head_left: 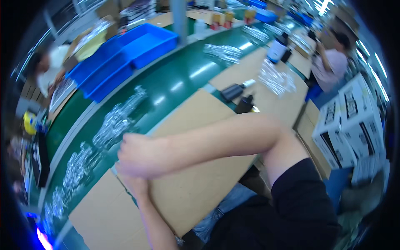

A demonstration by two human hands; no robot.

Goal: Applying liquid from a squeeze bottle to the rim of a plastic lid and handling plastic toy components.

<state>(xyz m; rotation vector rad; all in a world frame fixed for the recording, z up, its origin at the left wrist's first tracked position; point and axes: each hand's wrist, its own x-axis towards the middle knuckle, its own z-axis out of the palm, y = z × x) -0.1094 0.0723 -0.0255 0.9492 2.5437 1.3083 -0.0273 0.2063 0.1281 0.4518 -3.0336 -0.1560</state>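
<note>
My right hand (143,156) reaches across from the right, its fingers curled in; whatever they may hold is hidden. Just below it, partly covered by it, is my left hand (132,180), whose fingers I cannot make out. Both are slightly blurred and meet above the conveyor-side edge of a brown cardboard sheet (196,116). A second cardboard sheet (106,212) lies to the left of my left forearm. Beside my hands, a bundle of crinkled clear plastic (114,125) rests on the green conveyor belt (166,89).
More clear plastic bundles (77,168) lie along the belt. Dark bottles (232,92) and a plastic bundle (275,79) stand or lie ahead to the right. Blue bins (150,43) sit beyond the belt. White boxes (350,121) are stacked at right. Other people (331,62) work nearby.
</note>
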